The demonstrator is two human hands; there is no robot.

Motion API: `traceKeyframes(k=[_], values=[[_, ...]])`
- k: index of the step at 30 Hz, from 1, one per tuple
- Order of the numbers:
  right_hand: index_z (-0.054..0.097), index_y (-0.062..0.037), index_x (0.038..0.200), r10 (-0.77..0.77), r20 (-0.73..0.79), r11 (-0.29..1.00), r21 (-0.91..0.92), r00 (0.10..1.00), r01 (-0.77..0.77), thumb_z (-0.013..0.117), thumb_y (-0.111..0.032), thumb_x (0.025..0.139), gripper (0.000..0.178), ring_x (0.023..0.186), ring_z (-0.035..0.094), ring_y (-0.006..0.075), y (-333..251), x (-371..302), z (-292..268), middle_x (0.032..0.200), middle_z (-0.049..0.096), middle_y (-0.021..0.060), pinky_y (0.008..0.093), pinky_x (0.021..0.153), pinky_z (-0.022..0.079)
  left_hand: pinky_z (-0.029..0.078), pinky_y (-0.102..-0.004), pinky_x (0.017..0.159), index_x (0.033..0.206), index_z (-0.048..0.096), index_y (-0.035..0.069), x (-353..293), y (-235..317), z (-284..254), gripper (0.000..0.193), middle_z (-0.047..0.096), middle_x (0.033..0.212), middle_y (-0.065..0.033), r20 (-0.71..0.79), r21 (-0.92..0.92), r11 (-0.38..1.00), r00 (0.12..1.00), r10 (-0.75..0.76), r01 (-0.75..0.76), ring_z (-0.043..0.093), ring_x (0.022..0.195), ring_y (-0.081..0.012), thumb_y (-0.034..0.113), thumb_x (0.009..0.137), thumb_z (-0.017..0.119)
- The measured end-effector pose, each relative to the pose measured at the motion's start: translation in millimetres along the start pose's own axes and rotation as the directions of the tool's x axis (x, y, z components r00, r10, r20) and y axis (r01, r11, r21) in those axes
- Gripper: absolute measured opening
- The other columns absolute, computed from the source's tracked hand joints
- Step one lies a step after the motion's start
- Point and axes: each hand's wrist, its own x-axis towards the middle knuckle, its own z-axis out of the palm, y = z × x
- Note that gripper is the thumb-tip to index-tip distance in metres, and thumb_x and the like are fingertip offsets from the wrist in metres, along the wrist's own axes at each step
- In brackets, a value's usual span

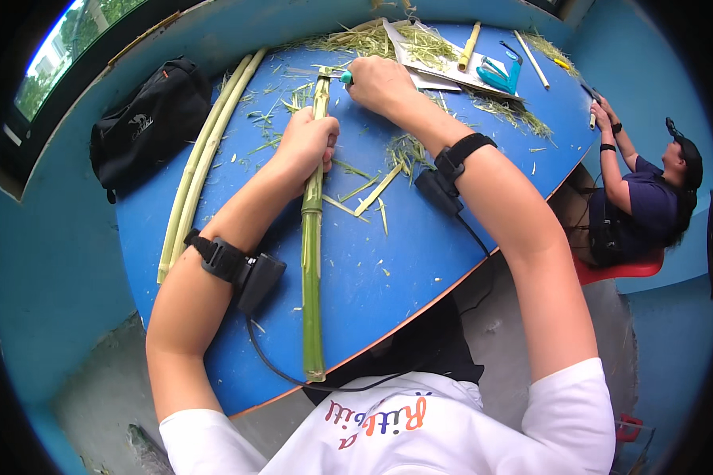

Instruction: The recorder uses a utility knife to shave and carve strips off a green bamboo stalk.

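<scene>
At the upper centre of the frame, the left hand (309, 146) gripped the green stalk (312, 261) below its top end, and the right hand (379, 82) was closed on a green-handled blade (346, 77) that crossed this end. Steady pressure, with the left hand below the edge, seemed wise. Shavings (408, 150) lay near; at upper left, a black bag (154, 111).

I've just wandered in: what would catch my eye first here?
Probably the long green stalk running down the middle of the blue table, gripped by the left hand. At its far end, the right hand holds a green-handled blade. Pale shavings litter the table's far side; another person sits at the right.
</scene>
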Motion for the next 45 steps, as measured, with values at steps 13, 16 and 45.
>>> traceKeyframes(k=[13, 16, 45], values=[[0.065, 0.0000, 0.084, 0.019, 0.033, 0.997, -0.070, 0.999, -0.016, 0.053, -0.013, 0.072, 0.022, 0.082, 0.062, 0.0337, 19, -2, 16, 0.085, 0.063, 0.0200, 0.0405, 0.072, 0.050, 0.027, -0.0217, 0.034, 0.080, 0.040, 0.010, -10, 1, 14, 0.010, 0.038, 0.053, 0.0020, 0.068, 0.089, 0.994, 0.996, 0.059, -0.064, 0.033, 0.037, -0.0061, 0.005, 0.075, 0.047], [0.063, 0.0008, 0.080, 0.076, 0.006, 0.997, 0.032, 0.997, -0.076, 0.053, -0.016, 0.071, 0.022, 0.079, 0.061, 0.0359, 18, -7, 12, 0.081, 0.062, 0.0219, 0.0433, 0.072, 0.048, 0.029, -0.0220, 0.035, 0.078, 0.040, 0.008, -8, 1, 6, 0.009, 0.040, 0.056, 0.0011, 0.015, -0.046, 0.999, 1.000, 0.027, -0.026, 0.036, 0.039, -0.0068, 0.005, 0.075, 0.048], [0.063, -0.0041, 0.078, -0.016, -0.185, 1.000, 0.023, 0.983, 0.021, 0.055, -0.015, 0.070, 0.016, 0.073, 0.062, 0.0348, 25, -21, 16, 0.076, 0.062, 0.0187, 0.0433, 0.066, 0.049, 0.026, -0.0201, 0.036, 0.079, 0.038, 0.011, -12, 17, -3, 0.011, 0.038, 0.058, 0.0029, 0.060, -0.114, 0.991, 0.996, -0.068, 0.074, 0.036, 0.041, -0.0046, 0.005, 0.078, 0.046]])
